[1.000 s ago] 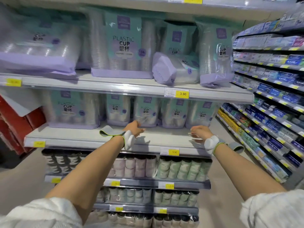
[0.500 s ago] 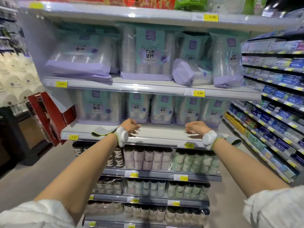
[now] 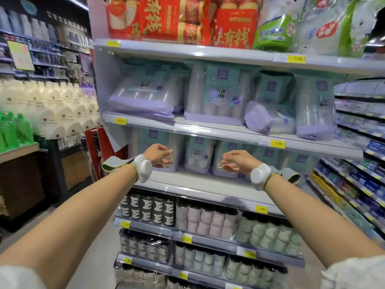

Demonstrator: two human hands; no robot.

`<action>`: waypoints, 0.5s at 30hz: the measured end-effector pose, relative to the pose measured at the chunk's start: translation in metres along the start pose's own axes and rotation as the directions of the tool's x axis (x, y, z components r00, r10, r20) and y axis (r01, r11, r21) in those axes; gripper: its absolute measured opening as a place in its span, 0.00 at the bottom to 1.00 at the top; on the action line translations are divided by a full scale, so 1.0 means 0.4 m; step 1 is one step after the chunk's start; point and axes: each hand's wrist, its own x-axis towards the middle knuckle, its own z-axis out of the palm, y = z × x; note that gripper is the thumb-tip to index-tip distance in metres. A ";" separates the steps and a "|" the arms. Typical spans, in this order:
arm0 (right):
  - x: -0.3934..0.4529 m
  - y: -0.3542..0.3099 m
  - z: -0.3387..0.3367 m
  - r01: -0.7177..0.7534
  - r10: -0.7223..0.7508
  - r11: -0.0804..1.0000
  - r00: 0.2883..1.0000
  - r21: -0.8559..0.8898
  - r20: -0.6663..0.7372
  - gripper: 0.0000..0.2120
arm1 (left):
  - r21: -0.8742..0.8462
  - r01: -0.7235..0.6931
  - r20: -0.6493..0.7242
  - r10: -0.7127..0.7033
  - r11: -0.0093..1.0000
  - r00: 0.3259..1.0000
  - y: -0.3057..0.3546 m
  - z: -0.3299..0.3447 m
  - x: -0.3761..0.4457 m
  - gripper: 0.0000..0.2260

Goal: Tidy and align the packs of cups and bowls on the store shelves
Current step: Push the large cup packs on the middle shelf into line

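Observation:
Teal-and-purple packs of clear plastic cups fill two shelves. On the upper shelf a wide pack lies flat at the left, a big pack stands upright in the middle, a small pack lies tipped on its side, and a tall pack stands at the right. The lower shelf holds a row of upright packs. My left hand and my right hand hover in front of that row, fingers loosely curled, holding nothing.
Red packs and green-white packs sit on the top shelf. Sleeves of paper cups fill the shelves below. A long aisle shelf runs off to the right. White bottles stand at the left.
My view has tilted up and swung left, so the top shelf now shows. Both hands have lifted off the lower shelf's front and hang in the air before the packs.

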 end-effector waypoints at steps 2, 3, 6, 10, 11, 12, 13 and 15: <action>0.012 -0.044 0.036 0.020 -0.021 1.000 0.999 0.018 0.035 0.10 | 0.020 -0.024 -0.035 0.025 1.000 0.999 0.021 -0.051 -0.008 0.11; 0.015 -0.067 0.055 0.034 -0.035 0.999 0.998 0.028 0.048 0.10 | 0.022 -0.032 -0.054 0.033 0.999 0.998 0.030 -0.074 -0.010 0.10; 0.034 -0.132 0.119 0.090 -0.094 0.993 0.994 0.073 0.053 0.08 | -0.035 -0.061 -0.086 0.058 0.998 0.995 0.050 -0.153 -0.008 0.10; 0.063 -0.192 0.185 0.112 -0.116 0.990 0.992 0.090 0.045 0.06 | -0.044 -0.070 -0.102 0.065 0.997 0.993 0.047 -0.227 0.008 0.10; 0.071 -0.207 0.204 0.118 -0.122 0.988 0.992 0.095 0.033 0.06 | -0.049 -0.078 -0.099 0.073 0.996 0.992 0.049 -0.249 0.014 0.10; 0.082 -0.223 0.221 0.128 -0.130 0.987 0.991 0.096 0.021 0.07 | -0.054 -0.090 -0.099 0.085 0.994 0.991 0.055 -0.273 0.023 0.10; 0.090 -0.239 0.239 0.134 -0.135 0.986 0.991 0.099 0.006 0.08 | -0.061 -0.103 -0.098 0.096 0.993 0.991 0.062 -0.295 0.032 0.11; 0.113 -0.270 0.277 0.147 -0.146 0.984 0.989 0.097 -0.019 0.08 | -0.061 -0.121 -0.079 0.116 0.991 0.990 0.079 -0.349 0.053 0.11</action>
